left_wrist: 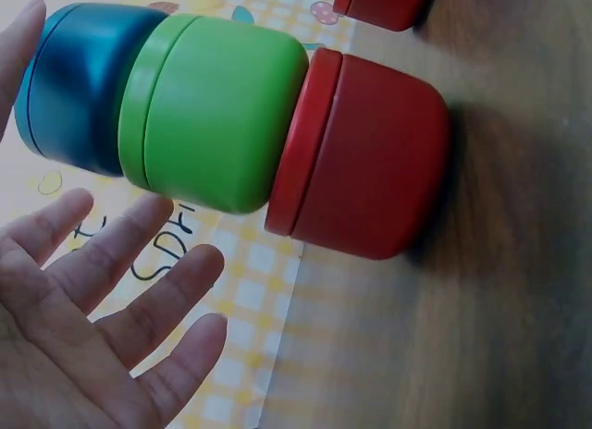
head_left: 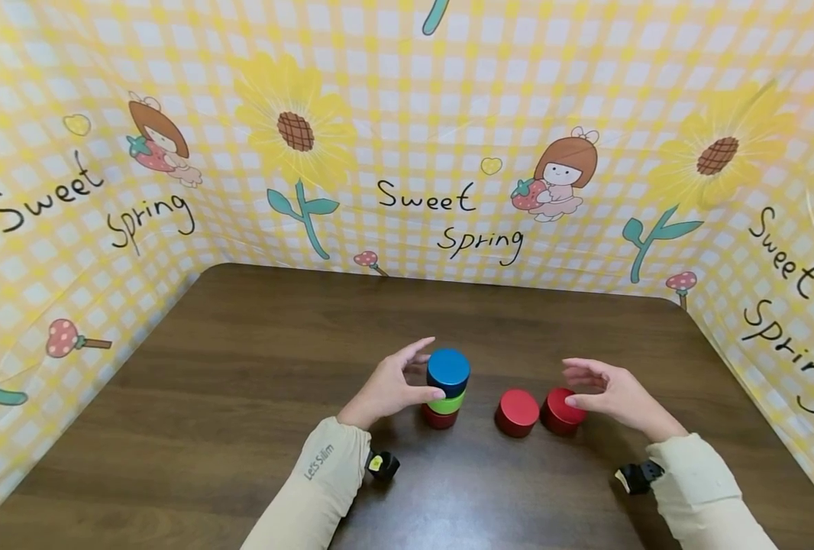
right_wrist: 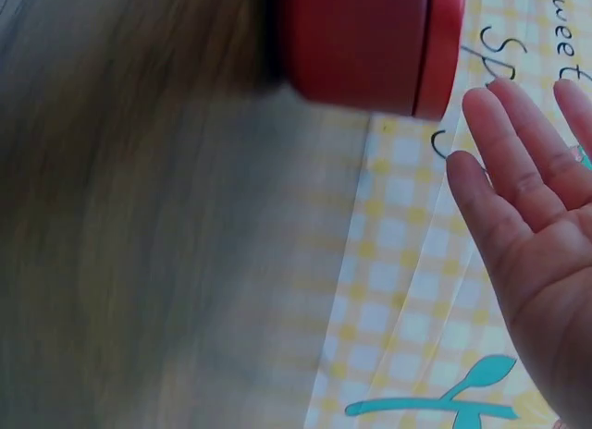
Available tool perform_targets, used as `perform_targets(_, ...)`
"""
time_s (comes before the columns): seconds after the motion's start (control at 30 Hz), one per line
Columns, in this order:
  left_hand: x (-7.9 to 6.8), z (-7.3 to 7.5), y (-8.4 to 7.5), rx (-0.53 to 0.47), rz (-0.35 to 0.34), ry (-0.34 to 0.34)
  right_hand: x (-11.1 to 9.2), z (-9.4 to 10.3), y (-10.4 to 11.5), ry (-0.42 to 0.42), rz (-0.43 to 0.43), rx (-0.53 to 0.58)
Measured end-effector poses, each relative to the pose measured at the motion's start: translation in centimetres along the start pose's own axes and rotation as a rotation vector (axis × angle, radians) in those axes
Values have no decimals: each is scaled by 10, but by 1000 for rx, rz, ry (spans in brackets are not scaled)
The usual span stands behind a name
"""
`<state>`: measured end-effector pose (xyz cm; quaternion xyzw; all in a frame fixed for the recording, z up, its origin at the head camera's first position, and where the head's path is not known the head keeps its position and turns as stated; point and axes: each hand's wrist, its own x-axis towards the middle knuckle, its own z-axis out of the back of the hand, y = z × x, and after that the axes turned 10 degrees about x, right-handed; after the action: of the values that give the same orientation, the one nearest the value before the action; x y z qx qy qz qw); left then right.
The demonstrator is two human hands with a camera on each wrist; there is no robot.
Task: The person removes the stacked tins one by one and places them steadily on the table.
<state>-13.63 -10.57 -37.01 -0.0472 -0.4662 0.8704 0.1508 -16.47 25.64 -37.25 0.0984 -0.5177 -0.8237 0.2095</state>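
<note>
Three small round tins stand stacked: a blue tin (head_left: 448, 368) on top, a green tin (left_wrist: 213, 115) in the middle and a red tin (left_wrist: 370, 156) at the bottom. My left hand (head_left: 389, 388) is beside the stack at the height of the blue tin, thumb in front and fingers spread behind. A gap shows between those fingers and the tins in the left wrist view. To the right, two more red tins, one nearer the stack (head_left: 517, 412) and one farther right (head_left: 560, 412), stand side by side. Next to the farther one, my right hand (head_left: 616, 393) has its fingers extended, holding nothing.
The tins stand on a dark brown wooden table (head_left: 242, 367). A yellow checked cloth (head_left: 407, 137) with printed flowers and lettering walls in the back and both sides. Black wrist devices (head_left: 382, 464) are on both forearms.
</note>
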Motion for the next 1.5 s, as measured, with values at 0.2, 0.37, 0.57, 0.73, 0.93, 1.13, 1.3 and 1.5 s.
perform_targets(0.2, -1, 3, 6, -7, -29, 10, 7, -8, 9, -4, 26, 11)
perform_targets(0.37, -2, 4, 9, -10, -41, 21, 13, -15, 15, 19, 43, 55)
perform_targets(0.57, -3, 3, 13, -5, -37, 31, 21, -25, 21, 56, 51, 119)
perform_targets(0.73, -3, 2, 15, -7, -28, 32, 32, -37, 29, 89, 66, 156)
perform_targets(0.93, -1, 1, 16, -5, -21, 49, 47, -54, 40, 142, 97, 173)
perform_targets(1.13, 2, 6, 15, -32, 4, 57, 57, -70, 51, 176, 143, 137)
perform_targets(1.3, 3, 9, 16, -9, -7, 80, 63, -81, 61, 192, 211, 59)
perform_targets(1.5, 3, 2, 15, -6, -23, 78, 70, -91, 71, 199, 265, 6)
